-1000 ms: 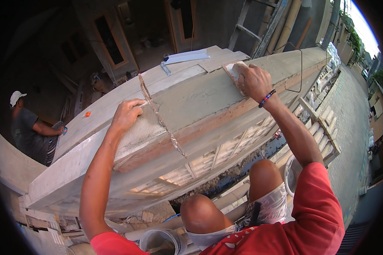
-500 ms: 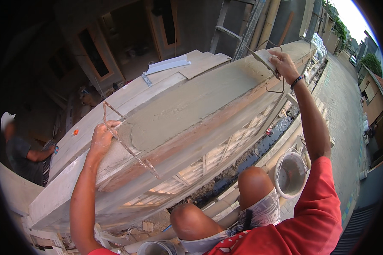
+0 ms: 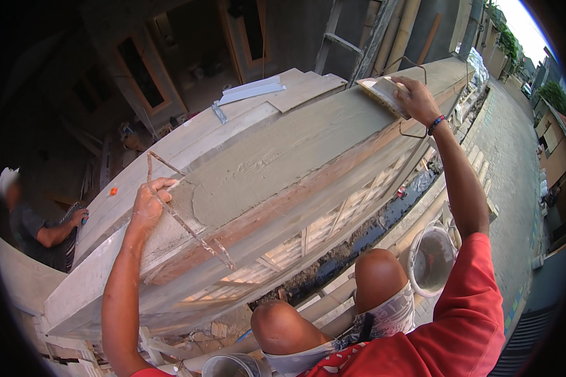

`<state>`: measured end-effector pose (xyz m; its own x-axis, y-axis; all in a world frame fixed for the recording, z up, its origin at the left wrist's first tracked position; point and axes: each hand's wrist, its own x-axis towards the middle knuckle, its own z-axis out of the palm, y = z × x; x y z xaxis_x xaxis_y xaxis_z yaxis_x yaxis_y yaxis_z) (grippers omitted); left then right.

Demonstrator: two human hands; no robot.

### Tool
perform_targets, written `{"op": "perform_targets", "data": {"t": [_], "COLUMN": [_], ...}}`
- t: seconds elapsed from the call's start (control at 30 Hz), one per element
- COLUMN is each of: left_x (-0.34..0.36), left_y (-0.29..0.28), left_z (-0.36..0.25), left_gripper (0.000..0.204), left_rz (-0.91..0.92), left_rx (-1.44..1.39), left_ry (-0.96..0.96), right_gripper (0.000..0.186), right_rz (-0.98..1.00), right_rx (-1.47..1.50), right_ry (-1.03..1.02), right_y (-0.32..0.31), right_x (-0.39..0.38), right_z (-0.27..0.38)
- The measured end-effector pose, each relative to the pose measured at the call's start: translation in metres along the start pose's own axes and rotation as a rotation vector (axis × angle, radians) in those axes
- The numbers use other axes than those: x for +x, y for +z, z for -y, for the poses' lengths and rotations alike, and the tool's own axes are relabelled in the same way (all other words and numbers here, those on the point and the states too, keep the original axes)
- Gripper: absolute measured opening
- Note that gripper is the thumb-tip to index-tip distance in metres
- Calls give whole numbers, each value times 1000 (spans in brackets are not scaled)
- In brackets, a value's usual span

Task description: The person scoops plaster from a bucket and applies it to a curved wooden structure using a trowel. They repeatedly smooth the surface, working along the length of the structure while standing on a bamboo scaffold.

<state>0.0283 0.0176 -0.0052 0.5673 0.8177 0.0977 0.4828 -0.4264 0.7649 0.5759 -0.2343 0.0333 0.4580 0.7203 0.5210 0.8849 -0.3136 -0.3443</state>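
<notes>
Wet grey mortar is lying across the wall top mid-frame, likely heavy and soft. Upper right, the right hand is clamping a stiff, light float, best gripped from above. Centre-left, the left hand is gripping a thin metal rod.

The person wears a red short-sleeved shirt with some white print near the lower front. The patterned white and grey shorts leave both knees bare. On the right wrist sits a beaded bracelet in blue and red. Both forearms are bare, and neither hand has a glove.
</notes>
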Motion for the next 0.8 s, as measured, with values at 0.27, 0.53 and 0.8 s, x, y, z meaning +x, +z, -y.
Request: {"op": "perform_targets", "data": {"t": [0.27, 0.53, 0.8], "left_x": [-1, -3, -1], "left_y": [-1, 0, 0], "left_z": [2, -6, -6], "left_gripper": [47, 47, 47], "left_rz": [-8, -15, -6], "left_rx": [-17, -19, -35], "left_ry": [23, 9, -28], "right_gripper": [37, 37, 38], "right_rz": [80, 132, 228], "right_rx": [-163, -203, -53], "right_ry": [-88, -150, -238], "right_y": [2, 26, 77], "right_x": [21, 44, 82], "right_z": [7, -3, 33]}}
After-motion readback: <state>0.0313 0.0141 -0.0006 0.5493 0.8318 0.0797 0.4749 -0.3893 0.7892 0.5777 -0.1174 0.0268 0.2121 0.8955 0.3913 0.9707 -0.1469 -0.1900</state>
